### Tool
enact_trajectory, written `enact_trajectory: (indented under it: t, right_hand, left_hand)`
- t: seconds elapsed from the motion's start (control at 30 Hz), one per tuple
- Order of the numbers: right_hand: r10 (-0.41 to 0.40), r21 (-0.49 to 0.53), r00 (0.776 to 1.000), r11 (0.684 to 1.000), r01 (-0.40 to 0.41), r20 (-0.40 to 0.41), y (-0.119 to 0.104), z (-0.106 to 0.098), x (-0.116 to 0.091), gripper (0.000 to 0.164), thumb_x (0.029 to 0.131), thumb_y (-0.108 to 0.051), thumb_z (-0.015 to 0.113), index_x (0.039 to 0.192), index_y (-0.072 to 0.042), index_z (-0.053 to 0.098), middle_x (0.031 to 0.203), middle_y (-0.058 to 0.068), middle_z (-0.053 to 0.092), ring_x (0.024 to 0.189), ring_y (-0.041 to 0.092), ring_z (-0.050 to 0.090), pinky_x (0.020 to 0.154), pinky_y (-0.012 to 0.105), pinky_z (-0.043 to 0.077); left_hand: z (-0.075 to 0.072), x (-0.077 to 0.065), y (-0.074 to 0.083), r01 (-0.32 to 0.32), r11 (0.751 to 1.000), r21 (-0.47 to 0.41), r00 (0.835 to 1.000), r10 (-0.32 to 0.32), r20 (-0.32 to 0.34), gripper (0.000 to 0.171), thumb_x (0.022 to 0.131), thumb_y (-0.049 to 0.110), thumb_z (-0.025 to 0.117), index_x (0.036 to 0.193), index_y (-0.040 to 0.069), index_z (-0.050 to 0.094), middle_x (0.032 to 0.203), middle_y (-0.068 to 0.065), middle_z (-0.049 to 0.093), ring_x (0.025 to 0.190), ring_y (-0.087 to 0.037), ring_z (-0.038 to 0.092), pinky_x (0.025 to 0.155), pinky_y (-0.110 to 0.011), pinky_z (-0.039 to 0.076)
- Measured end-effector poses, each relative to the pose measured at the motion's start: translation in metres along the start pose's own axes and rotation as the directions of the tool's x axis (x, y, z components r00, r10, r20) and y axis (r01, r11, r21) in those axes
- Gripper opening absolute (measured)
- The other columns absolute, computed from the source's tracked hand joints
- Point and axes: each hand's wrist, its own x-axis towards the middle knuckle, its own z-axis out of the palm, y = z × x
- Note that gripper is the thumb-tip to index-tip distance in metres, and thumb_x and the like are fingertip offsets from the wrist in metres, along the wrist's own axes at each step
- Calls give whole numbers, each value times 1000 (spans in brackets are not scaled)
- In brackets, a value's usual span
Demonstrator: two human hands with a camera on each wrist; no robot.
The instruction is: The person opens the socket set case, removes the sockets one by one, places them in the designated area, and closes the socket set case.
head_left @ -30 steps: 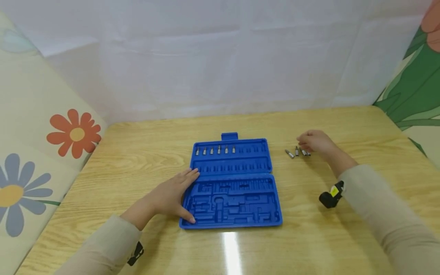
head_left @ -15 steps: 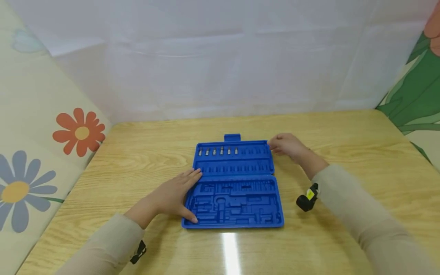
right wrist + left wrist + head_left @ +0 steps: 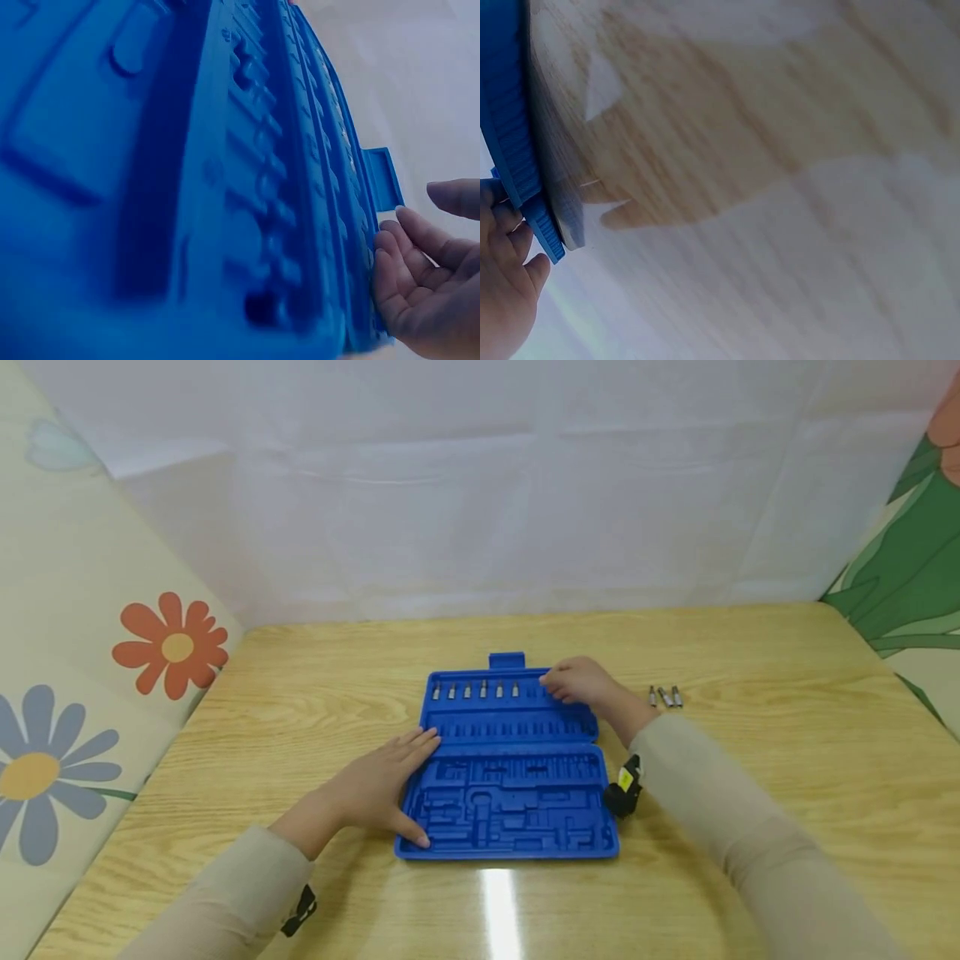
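A blue plastic bit case lies unfolded on the table, with several silver screwdriver bits standing in the left part of its far row. My left hand rests spread along the case's left edge, thumb at the near corner. My right hand is over the right part of the far row, its thumb and fingers pinched together in the head view. The screwdriver bit it took is hidden by the fingers, which are right at the case's far wall in the right wrist view. To the right lie three loose bits.
The wood-grain table extends around the case. A latch tab juts from the case's far edge. A white sheet hangs behind the table, between flower-patterned side panels.
My right hand has moved left from the loose bits to the case's far row. The leftmost loose bit is gone from the table. My left hand has stayed in place.
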Motion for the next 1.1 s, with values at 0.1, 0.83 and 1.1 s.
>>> enact_trajectory:
  t: [0.1,0.83,1.1]
  right_hand:
    - [-13,-35,1000,999,13,-13,-3,6,7,27,86,-16,51,102,5,57,97,15,57,89,24,54,74,31,46]
    - [36,-367,997,928,-58,-66,-27,39,29,17,83,-16,52,72,-3,52,69,4,42,63,17,42,59,28,39]
    - [149,-180,986,970,-161,-79,-29,42,32,46,83,-18,55,121,6,43,118,14,47,107,25,44,89,37,38]
  left_hand:
    - [0,0,0,-3,1000,0,1000,3,-2,122,49,79,51,137,1,17,142,-13,14,128,-30,8,101,-43,17]
    - [2,-2,0,-13,1000,-2,999,13,-30,122,49,79,51,137,1,17,142,-12,14,128,-30,9,100,-43,18]
    - [1,-3,1,-12,1000,-28,1000,12,-19,121,50,77,53,137,2,16,142,-12,12,129,-29,7,100,-43,18]
